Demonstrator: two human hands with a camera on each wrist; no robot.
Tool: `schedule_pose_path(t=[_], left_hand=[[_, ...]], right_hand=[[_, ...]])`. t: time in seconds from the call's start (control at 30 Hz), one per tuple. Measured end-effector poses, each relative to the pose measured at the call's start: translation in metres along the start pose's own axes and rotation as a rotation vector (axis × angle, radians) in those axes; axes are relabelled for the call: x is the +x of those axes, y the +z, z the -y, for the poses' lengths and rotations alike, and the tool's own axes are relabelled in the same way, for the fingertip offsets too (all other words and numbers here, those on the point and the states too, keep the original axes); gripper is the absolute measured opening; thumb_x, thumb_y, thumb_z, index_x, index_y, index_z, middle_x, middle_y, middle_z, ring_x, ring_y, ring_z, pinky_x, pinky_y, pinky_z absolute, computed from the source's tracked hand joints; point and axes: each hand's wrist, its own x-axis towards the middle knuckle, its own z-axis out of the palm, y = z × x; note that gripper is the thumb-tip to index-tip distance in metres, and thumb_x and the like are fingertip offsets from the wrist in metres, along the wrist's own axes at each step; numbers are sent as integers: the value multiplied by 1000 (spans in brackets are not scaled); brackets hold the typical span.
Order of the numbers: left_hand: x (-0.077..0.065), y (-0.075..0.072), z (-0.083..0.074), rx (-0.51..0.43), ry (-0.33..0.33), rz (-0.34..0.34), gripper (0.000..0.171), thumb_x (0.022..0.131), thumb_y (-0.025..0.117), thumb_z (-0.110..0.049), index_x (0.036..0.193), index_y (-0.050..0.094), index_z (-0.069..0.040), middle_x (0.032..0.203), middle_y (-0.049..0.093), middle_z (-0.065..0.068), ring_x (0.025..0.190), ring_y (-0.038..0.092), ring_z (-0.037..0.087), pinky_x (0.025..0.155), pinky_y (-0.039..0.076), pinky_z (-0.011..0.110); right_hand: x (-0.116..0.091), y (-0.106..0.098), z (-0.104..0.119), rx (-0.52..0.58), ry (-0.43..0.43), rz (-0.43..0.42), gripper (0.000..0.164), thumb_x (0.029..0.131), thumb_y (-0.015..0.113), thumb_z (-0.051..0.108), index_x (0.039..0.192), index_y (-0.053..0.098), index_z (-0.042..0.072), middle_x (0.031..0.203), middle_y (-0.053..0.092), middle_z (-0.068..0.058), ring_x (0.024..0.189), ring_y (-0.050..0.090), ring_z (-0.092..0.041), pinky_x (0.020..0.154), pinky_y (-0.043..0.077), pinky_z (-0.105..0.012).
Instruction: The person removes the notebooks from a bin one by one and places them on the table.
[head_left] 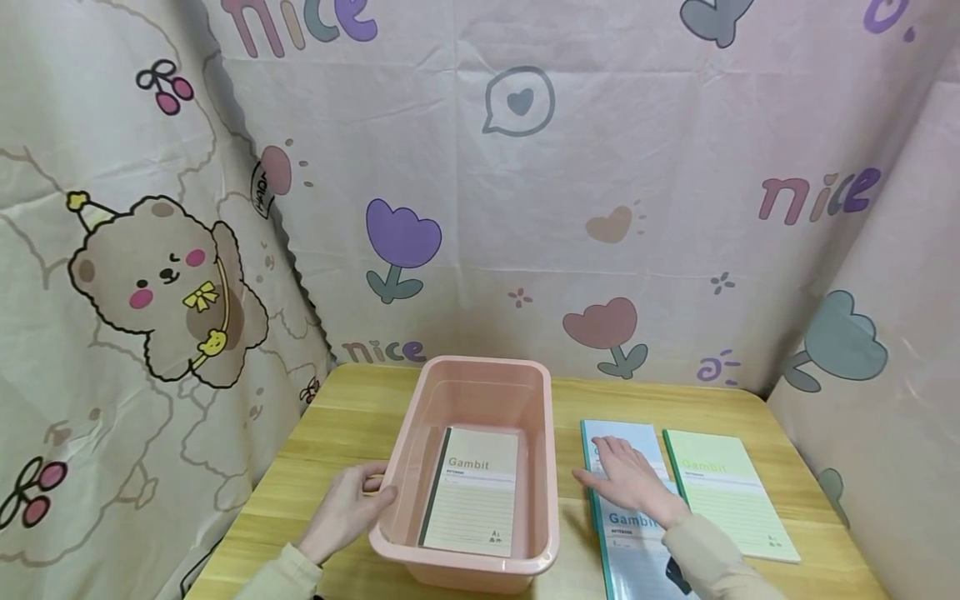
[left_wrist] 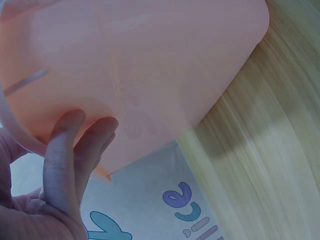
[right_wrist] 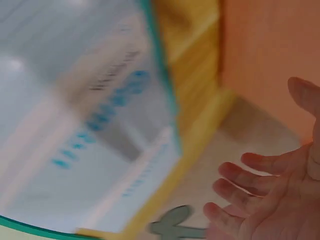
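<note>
A pink plastic bin (head_left: 546, 467) stands on the table with a cream notebook (head_left: 472, 500), marked Gambit, lying flat inside. My left hand (head_left: 348, 507) pinches the bin's left rim, thumb at the edge and fingers against the outer wall, as the left wrist view shows. To the right of the bin lie two overlapping blue notebooks (head_left: 637, 562). Over them hovers my right hand (head_left: 628, 475), fingers extended and holding nothing. In the right wrist view a blue notebook (right_wrist: 95, 115) is blurred, apart from the fingers (right_wrist: 245, 195).
A green notebook (head_left: 735, 492) lies right of the blue ones. Beneath everything is a wooden table (head_left: 337, 417), bordered at the back and sides by a printed curtain (head_left: 487, 208). A small dark object (head_left: 677, 575) shows by the right wrist.
</note>
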Motion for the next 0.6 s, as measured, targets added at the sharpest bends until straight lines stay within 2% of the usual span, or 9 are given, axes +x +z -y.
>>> schedule_pose_path(t=[0.17,0.37,0.5,0.6], left_hand=[[1,0,1,4,-2,5,47,89,61,-2,127,52,24,112,66,41,90,75,44,69,66,32],[1,0,1,16,-10,1,45,90,59,-2,126,53,24,112,66,42,90,74,44,70,66,31],[1,0,0,19,-13,-6,46,88,61,-2,126,53,24,112,66,42,89,75,43,69,66,32],[1,0,1,19,-12,-7,46,88,62,-2,126,53,23,112,66,41,88,75,41,69,66,32]], right_hand=[[3,-28,27,25,2,45,80,98,55,52,146,42,-10,149,45,-33,139,41,-52,116,35,-68],[15,-60,61,-28,-51,1,77,101,49,50,149,38,-10,150,45,-32,140,41,-51,117,35,-67],[24,-72,87,-70,-98,3,81,101,48,54,153,33,-5,150,48,-28,139,45,-46,115,40,-64],[29,-75,108,-92,-119,38,83,99,50,56,155,30,-2,150,49,-25,138,47,-43,114,42,-61]])
